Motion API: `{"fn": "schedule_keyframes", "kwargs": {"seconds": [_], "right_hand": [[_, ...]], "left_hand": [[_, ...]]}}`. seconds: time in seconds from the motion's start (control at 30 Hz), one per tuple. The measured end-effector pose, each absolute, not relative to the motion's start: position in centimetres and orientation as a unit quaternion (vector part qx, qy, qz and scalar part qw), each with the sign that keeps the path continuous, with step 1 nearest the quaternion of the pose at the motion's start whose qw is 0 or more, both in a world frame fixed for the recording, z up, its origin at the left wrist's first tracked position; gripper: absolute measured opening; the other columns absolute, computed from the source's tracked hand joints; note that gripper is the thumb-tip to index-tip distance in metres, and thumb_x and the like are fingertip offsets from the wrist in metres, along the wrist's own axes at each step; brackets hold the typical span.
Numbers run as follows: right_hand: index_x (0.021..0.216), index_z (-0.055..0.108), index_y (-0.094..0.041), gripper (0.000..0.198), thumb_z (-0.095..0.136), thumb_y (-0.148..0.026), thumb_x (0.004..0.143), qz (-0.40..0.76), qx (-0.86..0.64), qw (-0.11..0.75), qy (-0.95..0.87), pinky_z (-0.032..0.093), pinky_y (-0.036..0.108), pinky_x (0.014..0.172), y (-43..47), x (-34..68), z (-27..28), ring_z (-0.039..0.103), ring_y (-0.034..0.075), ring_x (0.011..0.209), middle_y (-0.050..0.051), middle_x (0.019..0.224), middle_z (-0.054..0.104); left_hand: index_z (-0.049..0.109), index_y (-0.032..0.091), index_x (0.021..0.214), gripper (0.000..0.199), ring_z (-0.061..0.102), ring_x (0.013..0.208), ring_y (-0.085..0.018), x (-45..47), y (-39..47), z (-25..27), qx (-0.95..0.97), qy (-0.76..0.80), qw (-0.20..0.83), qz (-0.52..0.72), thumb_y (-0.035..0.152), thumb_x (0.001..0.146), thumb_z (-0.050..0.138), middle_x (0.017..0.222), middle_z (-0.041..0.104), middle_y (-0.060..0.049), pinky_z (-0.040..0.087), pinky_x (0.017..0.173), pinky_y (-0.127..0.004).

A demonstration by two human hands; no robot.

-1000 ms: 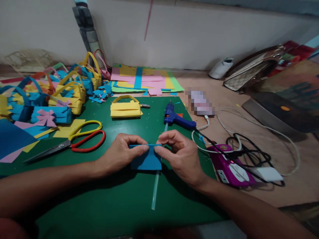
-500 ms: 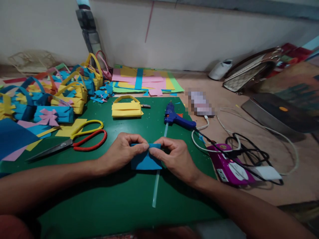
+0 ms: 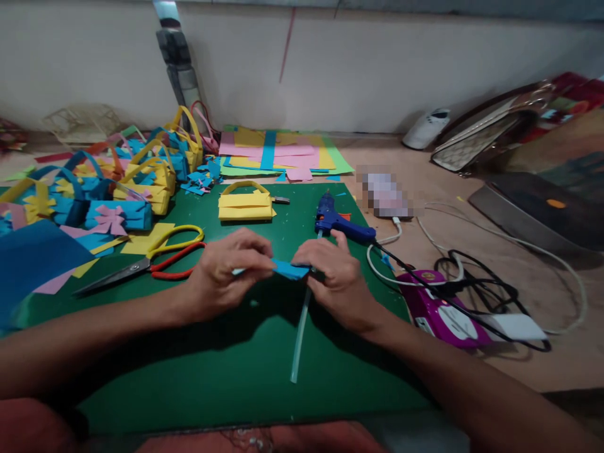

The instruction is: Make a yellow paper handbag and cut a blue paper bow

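Observation:
A folded piece of blue paper (image 3: 290, 270) is held between both hands, just above the green mat (image 3: 198, 377). My left hand (image 3: 236, 267) pinches its left end between thumb and fingers. On the right end, my right hand (image 3: 335, 274) is closed, its forefinger sticking up a little. A clear glue stick (image 3: 301, 340) runs beneath the right hand into a blue glue gun (image 3: 342, 223) lying on the mat. To the left lie scissors (image 3: 155, 261) with one yellow and one red handle. Beyond the hands stands a small yellow paper bag (image 3: 245, 206) with a handle.
Several finished paper bags (image 3: 120, 217) crowd the left. Coloured sheets (image 3: 292, 151) are stacked at the back, beside blue scraps (image 3: 202, 176). On the right are a charging phone (image 3: 387, 195), a purple power strip (image 3: 443, 314), tangled cables (image 3: 491, 283) and a handbag (image 3: 465, 148).
The blue paper has gone from lying flat, facing me, to a narrow, tilted strip raised slightly. Both hands have shifted their grip and turned with it. The camera view has moved a little left.

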State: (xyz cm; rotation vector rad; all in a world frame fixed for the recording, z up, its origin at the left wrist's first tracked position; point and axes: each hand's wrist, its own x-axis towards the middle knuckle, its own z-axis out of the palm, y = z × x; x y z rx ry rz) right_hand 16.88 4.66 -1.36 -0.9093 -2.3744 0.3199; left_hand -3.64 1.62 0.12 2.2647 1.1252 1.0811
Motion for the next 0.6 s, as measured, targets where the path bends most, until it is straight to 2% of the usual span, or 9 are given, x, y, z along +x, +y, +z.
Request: {"fn": "schedule_keyframes", "kwargs": {"seconds": [0.1, 0.2, 0.33, 0.43, 0.53, 0.6], "right_hand": [[0.08, 0.062, -0.018, 0.025, 0.04, -0.008, 0.086, -0.048, -0.292, 0.259, -0.919, 0.02, 0.05, 0.097, 4.5, 16.9, -1.8, 0.057, 0.019, 0.085, 0.004, 0.08, 0.068], [0.081, 0.063, -0.016, 0.03, 0.035, -0.008, 0.09, -0.129, -0.279, 0.203, -0.93, 0.021, 0.051, 0.097, 4.1, 16.5, -2.3, 0.056, 0.02, 0.084, 0.006, 0.079, 0.068], [0.087, 0.065, -0.014, 0.023, 0.042, -0.011, 0.089, -0.16, -0.294, 0.104, -0.937, 0.025, 0.051, 0.094, 3.4, 16.3, -2.2, 0.055, 0.022, 0.08, 0.006, 0.078, 0.067], [0.087, 0.065, -0.013, 0.023, 0.043, -0.009, 0.088, -0.173, -0.311, 0.062, -0.933, 0.028, 0.051, 0.092, 2.8, 16.5, -1.4, 0.055, 0.023, 0.08, 0.007, 0.077, 0.066], [0.092, 0.065, -0.01, 0.027, 0.039, -0.007, 0.089, -0.176, -0.317, 0.066, -0.93, 0.03, 0.053, 0.091, 2.2, 16.7, -0.8, 0.057, 0.026, 0.085, 0.01, 0.083, 0.068], [0.098, 0.064, -0.008, 0.03, 0.036, -0.01, 0.092, -0.154, -0.294, 0.097, -0.938, 0.03, 0.054, 0.093, 1.7, 16.7, -0.8, 0.058, 0.027, 0.092, 0.011, 0.092, 0.069]], "left_hand": [[0.066, 0.016, 0.087, 0.016, 0.052, 0.079, -0.017, -4.6, 1.1, -1.6, 0.903, 0.283, 0.002, 0.324, 0.013, 0.084, 0.05, 0.091, 0.065, -0.01, 0.042, 0.071, -0.03], [0.064, 0.015, 0.085, 0.019, 0.052, 0.076, -0.017, -5.1, 0.6, -3.2, 0.936, 0.233, -0.082, 0.25, 0.014, 0.088, 0.045, 0.087, 0.066, -0.008, 0.043, 0.07, -0.032], [0.062, 0.014, 0.082, 0.024, 0.052, 0.073, -0.017, -5.0, 0.4, -3.7, 0.951, 0.239, -0.066, 0.186, 0.016, 0.091, 0.04, 0.081, 0.065, -0.007, 0.044, 0.071, -0.034], [0.062, 0.014, 0.084, 0.025, 0.053, 0.075, -0.017, -4.8, 0.0, -3.6, 0.95, 0.26, -0.044, 0.166, 0.017, 0.092, 0.039, 0.082, 0.064, -0.007, 0.045, 0.072, -0.034], [0.063, 0.013, 0.084, 0.024, 0.054, 0.078, -0.018, -4.6, -1.0, -3.7, 0.942, 0.294, -0.043, 0.158, 0.026, 0.092, 0.044, 0.085, 0.064, -0.008, 0.047, 0.073, -0.035], [0.063, 0.012, 0.083, 0.033, 0.056, 0.083, -0.021, -4.5, -1.8, -3.9, 0.937, 0.31, -0.051, 0.154, 0.038, 0.09, 0.045, 0.089, 0.064, -0.01, 0.048, 0.075, -0.037]]}}
